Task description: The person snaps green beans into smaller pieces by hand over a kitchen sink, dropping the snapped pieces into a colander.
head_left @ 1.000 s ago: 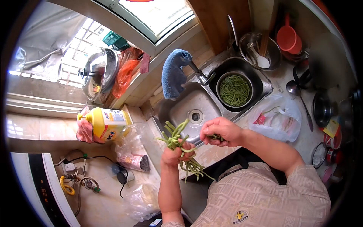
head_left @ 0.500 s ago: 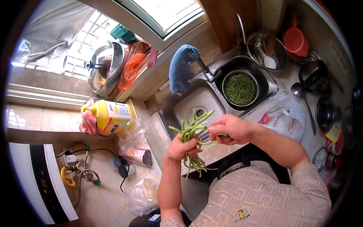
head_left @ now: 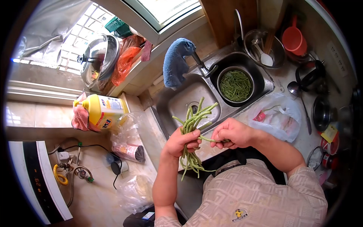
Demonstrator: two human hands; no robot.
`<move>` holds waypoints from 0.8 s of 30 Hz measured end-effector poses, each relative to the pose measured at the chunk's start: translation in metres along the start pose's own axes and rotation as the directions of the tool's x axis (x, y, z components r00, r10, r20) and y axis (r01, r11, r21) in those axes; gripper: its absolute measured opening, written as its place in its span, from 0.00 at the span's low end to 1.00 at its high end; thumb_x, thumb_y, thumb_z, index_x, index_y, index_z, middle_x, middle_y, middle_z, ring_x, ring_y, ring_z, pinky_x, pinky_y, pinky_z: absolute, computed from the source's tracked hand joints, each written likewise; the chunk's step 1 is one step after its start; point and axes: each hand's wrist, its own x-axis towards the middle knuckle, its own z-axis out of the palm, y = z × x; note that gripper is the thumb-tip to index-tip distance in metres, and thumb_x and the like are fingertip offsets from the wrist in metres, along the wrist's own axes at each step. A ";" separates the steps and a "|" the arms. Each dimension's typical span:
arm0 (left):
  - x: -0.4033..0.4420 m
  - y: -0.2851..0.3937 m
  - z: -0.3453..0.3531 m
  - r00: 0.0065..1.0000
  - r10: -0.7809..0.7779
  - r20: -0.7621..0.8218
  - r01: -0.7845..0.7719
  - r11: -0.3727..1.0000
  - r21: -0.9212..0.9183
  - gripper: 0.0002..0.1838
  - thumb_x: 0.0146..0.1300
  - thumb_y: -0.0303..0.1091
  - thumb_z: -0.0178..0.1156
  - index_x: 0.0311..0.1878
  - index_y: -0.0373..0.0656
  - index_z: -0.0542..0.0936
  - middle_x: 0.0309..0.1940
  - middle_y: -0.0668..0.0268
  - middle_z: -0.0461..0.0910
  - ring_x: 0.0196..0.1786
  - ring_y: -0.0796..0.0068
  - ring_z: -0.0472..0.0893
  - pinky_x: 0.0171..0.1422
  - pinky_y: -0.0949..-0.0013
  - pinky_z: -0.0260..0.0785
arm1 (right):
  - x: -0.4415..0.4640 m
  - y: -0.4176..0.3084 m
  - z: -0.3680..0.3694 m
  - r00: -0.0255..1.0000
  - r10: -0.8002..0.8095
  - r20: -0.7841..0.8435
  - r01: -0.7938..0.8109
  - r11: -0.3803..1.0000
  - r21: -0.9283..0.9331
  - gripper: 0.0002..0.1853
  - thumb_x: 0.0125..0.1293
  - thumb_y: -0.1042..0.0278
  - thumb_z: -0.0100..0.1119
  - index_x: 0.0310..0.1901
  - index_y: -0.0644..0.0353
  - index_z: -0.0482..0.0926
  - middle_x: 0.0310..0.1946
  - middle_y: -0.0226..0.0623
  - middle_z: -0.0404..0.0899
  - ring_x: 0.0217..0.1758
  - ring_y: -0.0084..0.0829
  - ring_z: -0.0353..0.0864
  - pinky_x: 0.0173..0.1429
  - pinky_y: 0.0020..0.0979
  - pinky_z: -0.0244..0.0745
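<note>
A bunch of long green beans (head_left: 192, 122) is wrapped in my left hand (head_left: 180, 142), its ends fanning out above and below the fist. One bean sticks out sideways towards my right hand (head_left: 235, 133), whose fingers pinch its tip. Short green bits show under the right fingers; how many lie in the palm is hidden. Both hands are above the counter edge in front of the sink (head_left: 166, 99). In the right basin, a round metal pot (head_left: 220, 87) holds many cut green bean pieces (head_left: 236, 86).
A blue cloth (head_left: 174, 64) hangs over the faucet (head_left: 204, 70). Right of the sink lie a white plastic bag (head_left: 287, 125), a ladle (head_left: 304, 108) and a metal bowl (head_left: 278, 62) with utensils. A yellow jug (head_left: 107, 109) stands left of the sink.
My right hand has moved slightly down, its fingers now closed on the tip of the sideways bean. The left hand still grips the bunch. The whole view has shifted a little.
</note>
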 end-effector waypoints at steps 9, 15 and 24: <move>-0.002 -0.001 0.002 0.997 0.027 0.066 -0.033 0.995 0.094 0.11 0.61 0.38 0.65 0.35 0.41 0.76 0.19 0.72 0.70 0.18 0.85 0.63 0.21 0.77 0.54 | 0.007 0.009 0.008 0.999 -0.006 -0.046 -0.001 0.989 -0.147 0.10 0.62 0.71 0.48 0.32 0.67 0.79 0.20 0.31 0.74 0.13 0.15 0.58 0.16 0.19 0.52; -0.005 -0.007 0.013 0.996 0.092 0.023 -0.094 0.987 0.130 0.14 0.61 0.40 0.66 0.34 0.37 0.77 0.17 0.74 0.67 0.18 0.85 0.63 0.21 0.77 0.54 | 0.016 0.037 0.003 0.983 -0.078 -0.168 0.135 0.925 0.355 0.11 0.63 0.66 0.47 0.27 0.61 0.75 0.17 0.30 0.70 0.13 0.16 0.60 0.13 0.19 0.52; -0.001 -0.012 0.022 0.932 0.240 -0.271 -0.147 0.935 0.324 0.12 0.61 0.38 0.65 0.32 0.40 0.77 0.18 0.75 0.69 0.20 0.86 0.66 0.23 0.77 0.59 | 0.002 0.017 0.015 0.902 -0.294 -0.316 0.357 0.919 0.165 0.12 0.62 0.76 0.46 0.42 0.68 0.80 0.27 0.33 0.76 0.20 0.17 0.67 0.20 0.18 0.60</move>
